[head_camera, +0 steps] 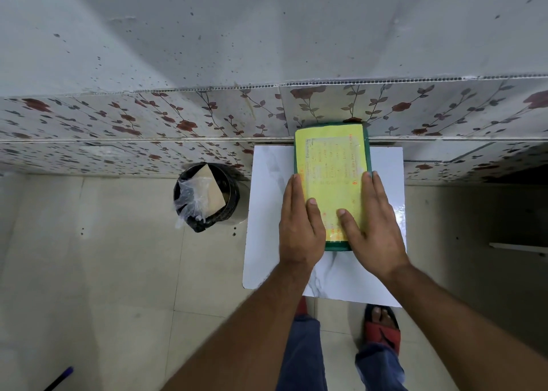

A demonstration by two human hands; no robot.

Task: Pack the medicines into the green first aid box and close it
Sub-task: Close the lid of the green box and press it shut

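Note:
The green first aid box (332, 246) lies on a small white table (267, 200) against the wall. Its lid is down, and a yellow printed label (333, 159) covers the top. My left hand (299, 227) lies flat along the box's left side, fingers together, thumb on the label. On the right side my right hand (370, 227) rests the same way, thumb also on the label. No medicines are visible; the inside of the box is hidden.
A black waste bin (207, 197) with a plastic bag and cardboard piece stands on the tiled floor left of the table. A floral-tiled wall (148, 123) rises behind. My feet in red sandals (382, 328) are below the table's near edge.

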